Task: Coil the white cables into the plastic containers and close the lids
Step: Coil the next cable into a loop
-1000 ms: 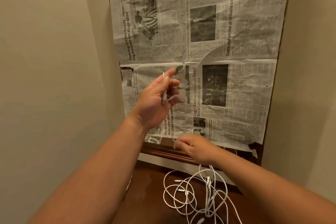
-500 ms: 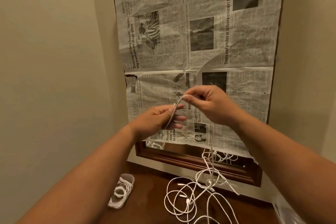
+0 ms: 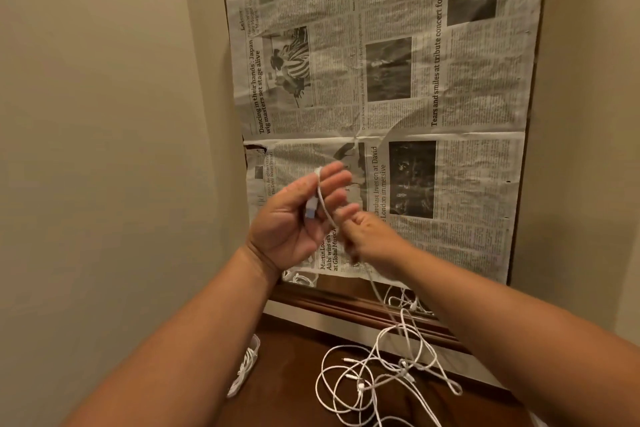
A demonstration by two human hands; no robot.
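Note:
My left hand point(image 3: 304, 218) is raised palm toward me. A white cable point(image 3: 323, 208) loops over its fingers, and the thumb holds the cable's plug end against the palm. Just right of it and lower, my blurred right hand point(image 3: 370, 243) pinches the same cable, which runs down to a loose tangle of white cables point(image 3: 377, 378) on the brown tabletop. A small clear plastic container point(image 3: 247, 369) with a coiled white cable inside lies at the lower left, partly hidden by my left forearm.
A framed mirror covered with newspaper point(image 3: 398, 107) leans against the beige wall behind the table; its wooden bottom frame point(image 3: 346, 305) shows, with cables reflected in the bare strip. A clear plastic edge point(image 3: 540, 421) peeks in at the bottom right.
My right hand has come down from above the left hand's fingers to beside its palm, drawing the cable over the fingers. My left hand has opened its fingers and turned its palm toward me.

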